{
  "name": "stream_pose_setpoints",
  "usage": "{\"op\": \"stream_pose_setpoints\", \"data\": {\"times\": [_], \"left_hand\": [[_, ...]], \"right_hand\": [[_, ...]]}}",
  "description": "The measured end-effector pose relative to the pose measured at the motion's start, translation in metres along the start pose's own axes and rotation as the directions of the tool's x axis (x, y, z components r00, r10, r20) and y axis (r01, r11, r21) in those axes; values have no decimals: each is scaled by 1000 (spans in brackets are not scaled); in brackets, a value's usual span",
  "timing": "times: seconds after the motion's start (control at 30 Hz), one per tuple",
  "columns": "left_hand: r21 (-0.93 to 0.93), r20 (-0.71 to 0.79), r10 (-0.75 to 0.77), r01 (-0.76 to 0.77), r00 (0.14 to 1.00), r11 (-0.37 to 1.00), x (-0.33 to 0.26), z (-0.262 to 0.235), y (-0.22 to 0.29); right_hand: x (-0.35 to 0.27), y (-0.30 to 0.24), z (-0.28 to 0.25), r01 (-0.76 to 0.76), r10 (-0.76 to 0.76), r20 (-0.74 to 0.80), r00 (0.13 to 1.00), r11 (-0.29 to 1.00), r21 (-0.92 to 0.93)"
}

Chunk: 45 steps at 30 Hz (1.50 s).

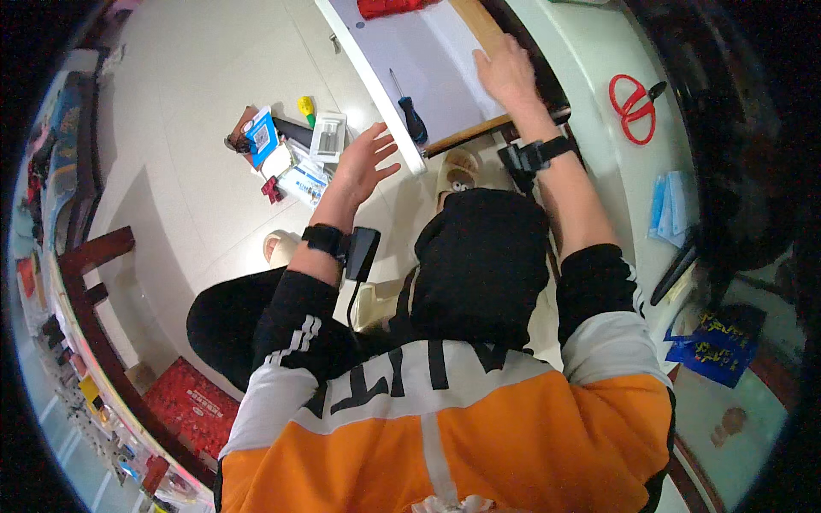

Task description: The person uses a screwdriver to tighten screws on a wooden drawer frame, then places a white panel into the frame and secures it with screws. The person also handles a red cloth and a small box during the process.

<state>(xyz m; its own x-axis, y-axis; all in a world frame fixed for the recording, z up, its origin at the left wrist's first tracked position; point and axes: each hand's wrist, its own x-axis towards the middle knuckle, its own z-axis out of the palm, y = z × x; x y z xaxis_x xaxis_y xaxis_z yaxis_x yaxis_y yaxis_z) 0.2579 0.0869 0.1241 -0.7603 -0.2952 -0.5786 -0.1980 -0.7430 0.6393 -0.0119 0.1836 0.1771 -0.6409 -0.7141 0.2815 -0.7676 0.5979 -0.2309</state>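
Observation:
A pulled-out drawer (445,90) with a white front and wooden edges lies ahead of me. My right hand (508,75) rests over its wooden far edge, thumb apart from the fingers, apparently holding nothing. My left hand (366,164) is open, fingers spread, beside the outer face of the drawer front near its corner. A dark blue-handled screwdriver (412,118) lies in the drawer, against the front panel. A red item (392,7) sits farther back in the drawer, cut off by the picture's upper edge.
On the tiled floor left of the drawer lies a pile with a blue card (261,137), a white plastic case (328,137) and a yellow-handled tool (306,106). Red-handled scissors (634,109) and blue masks (672,205) lie on the right surface. A red box (192,407) sits lower left.

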Motion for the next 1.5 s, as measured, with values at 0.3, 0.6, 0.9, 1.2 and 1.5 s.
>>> {"op": "stream_pose_setpoints", "data": {"times": [0.3,0.6,0.9,1.2,1.5], "left_hand": [[-257,-143,-180,139,973,956,36,38,-32],[-504,-299,-84,-82,951,860,77,43,-55],[-641,-181,17,-131,983,756,94,7,-82],[395,-182,205,-120,962,911,80,10,-77],[-206,-344,-251,188,905,960,97,-9,-90]], "right_hand": [[-3,51,13,-477,462,304,833,879,-30],[-12,53,20,-470,483,365,796,873,-130],[-16,52,18,-431,441,337,832,896,-107],[-13,44,14,-492,491,375,786,865,-101],[-21,41,12,-390,416,229,880,908,-153]]}}
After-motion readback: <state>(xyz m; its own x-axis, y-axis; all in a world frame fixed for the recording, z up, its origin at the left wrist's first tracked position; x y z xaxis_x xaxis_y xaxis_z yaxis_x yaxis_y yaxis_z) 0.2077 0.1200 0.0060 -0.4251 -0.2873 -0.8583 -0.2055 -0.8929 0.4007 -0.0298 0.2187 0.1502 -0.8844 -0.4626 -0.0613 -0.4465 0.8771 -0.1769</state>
